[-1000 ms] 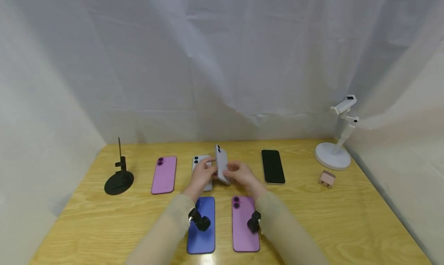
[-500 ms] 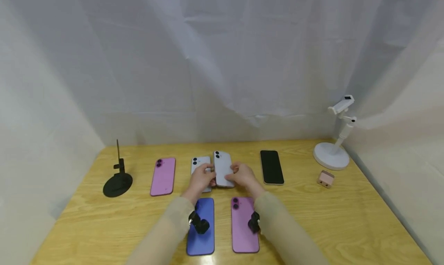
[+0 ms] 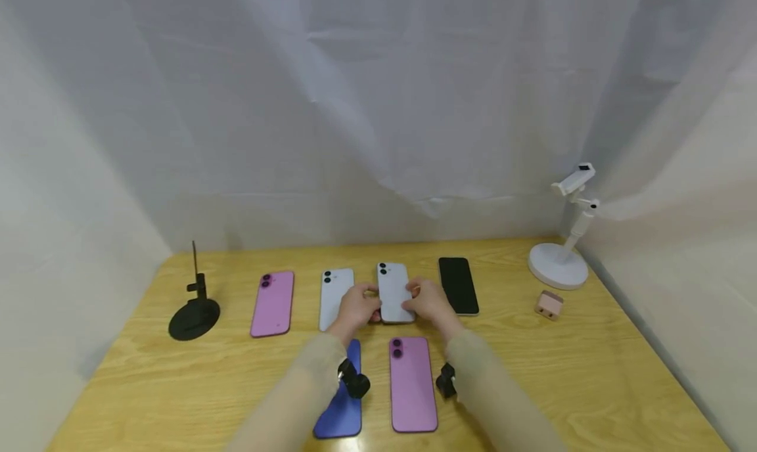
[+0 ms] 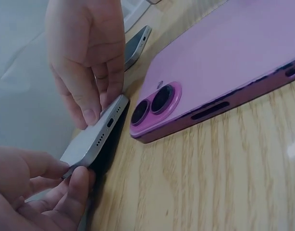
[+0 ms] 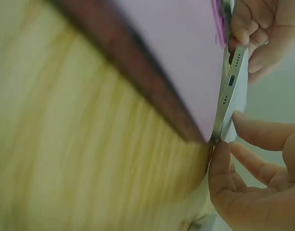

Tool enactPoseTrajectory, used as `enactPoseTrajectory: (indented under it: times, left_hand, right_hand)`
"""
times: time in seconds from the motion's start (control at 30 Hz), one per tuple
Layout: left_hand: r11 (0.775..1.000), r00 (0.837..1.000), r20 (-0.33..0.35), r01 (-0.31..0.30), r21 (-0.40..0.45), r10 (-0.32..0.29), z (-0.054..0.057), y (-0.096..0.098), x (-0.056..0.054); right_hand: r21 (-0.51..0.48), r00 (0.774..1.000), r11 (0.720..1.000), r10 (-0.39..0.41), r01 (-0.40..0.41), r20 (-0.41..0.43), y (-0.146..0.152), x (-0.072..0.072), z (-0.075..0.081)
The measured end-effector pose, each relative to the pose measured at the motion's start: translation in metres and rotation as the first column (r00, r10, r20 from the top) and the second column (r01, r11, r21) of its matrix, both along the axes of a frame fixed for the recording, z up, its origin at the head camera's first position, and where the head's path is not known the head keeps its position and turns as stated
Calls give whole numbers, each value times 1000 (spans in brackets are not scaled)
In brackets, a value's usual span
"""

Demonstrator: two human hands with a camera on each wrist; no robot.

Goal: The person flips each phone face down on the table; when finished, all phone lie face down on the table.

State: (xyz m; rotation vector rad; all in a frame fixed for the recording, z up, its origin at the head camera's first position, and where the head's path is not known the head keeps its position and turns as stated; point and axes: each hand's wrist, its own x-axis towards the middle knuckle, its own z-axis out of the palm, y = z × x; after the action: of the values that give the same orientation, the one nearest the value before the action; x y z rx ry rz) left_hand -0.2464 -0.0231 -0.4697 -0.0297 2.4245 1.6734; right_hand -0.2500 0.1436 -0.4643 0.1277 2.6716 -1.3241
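Observation:
Between my two hands in the head view is a white phone (image 3: 395,293), back up with its two camera lenses at the far left corner. My left hand (image 3: 358,305) pinches its left edge. On the opposite edge, my right hand (image 3: 430,301) grips it with the thumb on the back. The left wrist view shows the white phone's port end (image 4: 109,124) with a dark gap beneath it, just above the table. Left of it lies a second white phone (image 3: 334,301), partly behind my left hand. Nearer me is a pink phone (image 3: 412,386), lenses up.
A blue phone (image 3: 349,412) lies under my left forearm. Another pink phone (image 3: 273,304) and a black stand (image 3: 195,317) are at left. To the right are a dark-screened phone (image 3: 458,285), a pink charger (image 3: 549,305) and a white stand (image 3: 558,266). A pale curtain (image 3: 378,110) hangs behind the table.
The white phone has gone from standing tilted on its side to lying nearly flat, back up. Both hands have carried it slightly right, away from the other white phone.

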Motion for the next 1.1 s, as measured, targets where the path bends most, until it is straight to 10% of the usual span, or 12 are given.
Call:
enactPoseTrajectory:
  times: [0.8, 1.1]
  left_hand:
    - [982, 994, -36, 93, -163, -100, 1, 6, 2]
    - [968, 974, -172, 107, -225, -148, 4, 8, 4]
  right_hand:
    - [66, 999, 997, 39, -36, -35, 12, 4, -2]
    - [104, 990, 994, 51, -37, -134, 32, 10, 4]
